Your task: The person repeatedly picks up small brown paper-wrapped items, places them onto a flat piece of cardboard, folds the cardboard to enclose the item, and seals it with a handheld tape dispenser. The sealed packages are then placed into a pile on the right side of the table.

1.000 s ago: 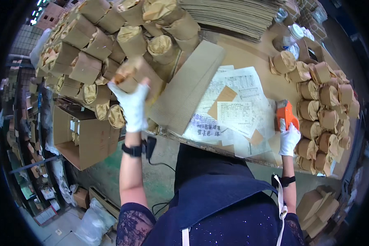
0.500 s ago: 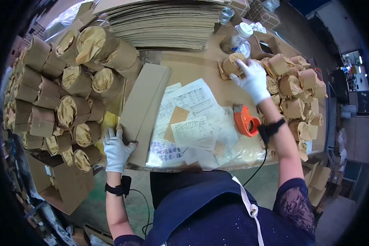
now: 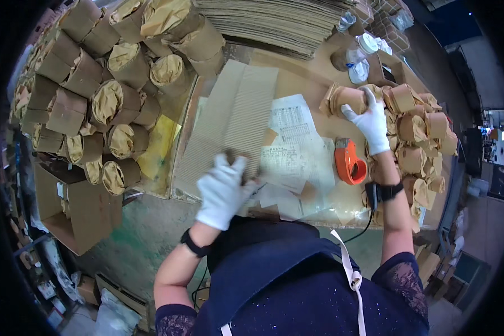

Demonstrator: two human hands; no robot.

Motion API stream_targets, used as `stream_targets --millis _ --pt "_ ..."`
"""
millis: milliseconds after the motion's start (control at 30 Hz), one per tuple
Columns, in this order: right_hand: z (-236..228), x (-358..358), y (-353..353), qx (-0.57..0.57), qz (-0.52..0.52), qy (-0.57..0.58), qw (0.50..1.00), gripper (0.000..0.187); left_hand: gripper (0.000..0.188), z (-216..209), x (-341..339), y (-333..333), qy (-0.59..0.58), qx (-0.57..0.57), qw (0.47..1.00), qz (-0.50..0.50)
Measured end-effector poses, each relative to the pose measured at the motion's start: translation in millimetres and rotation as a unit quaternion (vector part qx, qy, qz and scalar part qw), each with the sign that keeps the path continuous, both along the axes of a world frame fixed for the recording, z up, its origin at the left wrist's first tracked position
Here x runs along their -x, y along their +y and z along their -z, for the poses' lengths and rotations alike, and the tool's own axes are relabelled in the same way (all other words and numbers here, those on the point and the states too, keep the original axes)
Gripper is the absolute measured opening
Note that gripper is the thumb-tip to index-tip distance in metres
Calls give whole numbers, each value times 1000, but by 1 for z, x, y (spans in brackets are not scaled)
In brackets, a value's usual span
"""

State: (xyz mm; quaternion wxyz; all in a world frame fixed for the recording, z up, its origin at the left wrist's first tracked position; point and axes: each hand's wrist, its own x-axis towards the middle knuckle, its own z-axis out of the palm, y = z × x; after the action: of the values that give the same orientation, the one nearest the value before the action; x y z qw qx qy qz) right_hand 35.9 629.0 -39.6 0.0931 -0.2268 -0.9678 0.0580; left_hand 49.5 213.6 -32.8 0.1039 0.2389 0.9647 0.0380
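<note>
My left hand [image 3: 223, 191], in a white glove and blurred, lies over the near part of a corrugated cardboard sheet [image 3: 235, 106], its fingers apart. The sheet has a crease along its length and covers part of some printed papers [image 3: 291, 126]. At the right, my gloved right hand [image 3: 371, 124] has thumb and fingers around a brown paper-wrapped roll [image 3: 347, 98] lying on its side. What is inside the wrapping is hidden. An orange tape dispenser [image 3: 348, 162] stands on the table just below that hand.
Wrapped rolls in cardboard sleeves [image 3: 109, 101] are stacked high at the left. More paper-wrapped rolls [image 3: 413, 129] pile up at the right. A stack of cardboard sheets [image 3: 274, 22] and a white-lidded jar [image 3: 355, 53] stand at the back. An open carton [image 3: 87, 210] sits low left.
My left hand has moved right, onto the cardboard, which now lies wider with its ribbed face up. My right hand has closed around the roll, which has tipped onto its side. The view has shifted.
</note>
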Motion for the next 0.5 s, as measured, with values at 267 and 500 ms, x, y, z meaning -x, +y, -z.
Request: stream_targets --millis 267,500 --pt "-32 -147 -73 703 122 98 694 69 66 15 13 -11 86 -7 994 62" --pt "-6 -206 -106 760 149 86 627 62 47 4 -31 46 -7 2 994 107"
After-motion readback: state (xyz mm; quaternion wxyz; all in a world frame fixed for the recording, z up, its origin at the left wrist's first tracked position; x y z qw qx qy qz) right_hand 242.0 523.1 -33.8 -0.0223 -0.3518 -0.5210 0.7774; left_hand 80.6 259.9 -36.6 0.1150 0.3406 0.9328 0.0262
